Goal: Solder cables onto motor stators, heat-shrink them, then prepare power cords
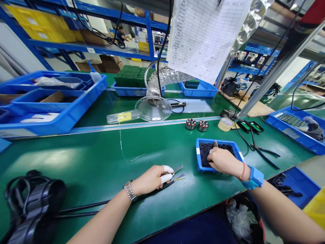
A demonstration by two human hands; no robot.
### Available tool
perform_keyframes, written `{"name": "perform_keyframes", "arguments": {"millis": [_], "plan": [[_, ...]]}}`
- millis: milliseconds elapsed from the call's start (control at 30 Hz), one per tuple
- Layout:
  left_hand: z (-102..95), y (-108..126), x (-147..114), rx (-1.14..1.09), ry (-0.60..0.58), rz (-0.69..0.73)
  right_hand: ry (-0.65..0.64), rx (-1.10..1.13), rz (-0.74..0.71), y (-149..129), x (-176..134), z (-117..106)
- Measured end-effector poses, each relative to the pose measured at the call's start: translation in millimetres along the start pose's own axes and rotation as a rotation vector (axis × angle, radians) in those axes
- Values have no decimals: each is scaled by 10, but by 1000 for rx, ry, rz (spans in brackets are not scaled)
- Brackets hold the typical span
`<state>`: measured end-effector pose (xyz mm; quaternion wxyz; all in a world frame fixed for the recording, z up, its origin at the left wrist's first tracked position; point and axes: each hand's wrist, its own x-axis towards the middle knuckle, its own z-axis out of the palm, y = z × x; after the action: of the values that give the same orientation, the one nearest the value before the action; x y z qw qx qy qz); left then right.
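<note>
Head view, lower centre: left hand (152, 180) pinches black cables (83, 206), likely springy, best held by the jacket behind fragile wire ends (180, 176). Right of centre, right hand (222, 161) dips into blue bin (199, 164) of black tubes (205, 154); grip unclear.

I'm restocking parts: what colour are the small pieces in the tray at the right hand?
The small pieces are black; see the head view.

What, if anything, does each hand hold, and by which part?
Left hand: round black cabling, near its thin coloured wires. Right hand: in a blue plastic tray of small black pieces; any hold is hidden.
</note>
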<state>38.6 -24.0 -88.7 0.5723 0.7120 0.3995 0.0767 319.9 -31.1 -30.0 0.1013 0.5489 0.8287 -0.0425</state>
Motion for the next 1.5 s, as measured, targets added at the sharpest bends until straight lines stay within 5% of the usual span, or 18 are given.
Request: {"name": "perform_keyframes", "arguments": {"millis": [233,467,533,633,733,900,1500], "plan": [[-14,70,-31,-140,124,-7,14,70,113,-65,109,38],[-128,134,-85,-248,288,-49,156,417,186,49,18,-74],[-152,142,-101,-286,306,-30,248,738,203,-67,42,-72],[-180,147,-124,-349,333,5,403,1555,174,-440,188,0],[-205,143,-146,-392,338,77,498,1839,134,-864,405,81],[-233,127,-158,-418,333,127,614,2020,118,-1181,621,134],[-211,129,-141,-469,400,84,585,2099,73,-1190,609,143]]}}
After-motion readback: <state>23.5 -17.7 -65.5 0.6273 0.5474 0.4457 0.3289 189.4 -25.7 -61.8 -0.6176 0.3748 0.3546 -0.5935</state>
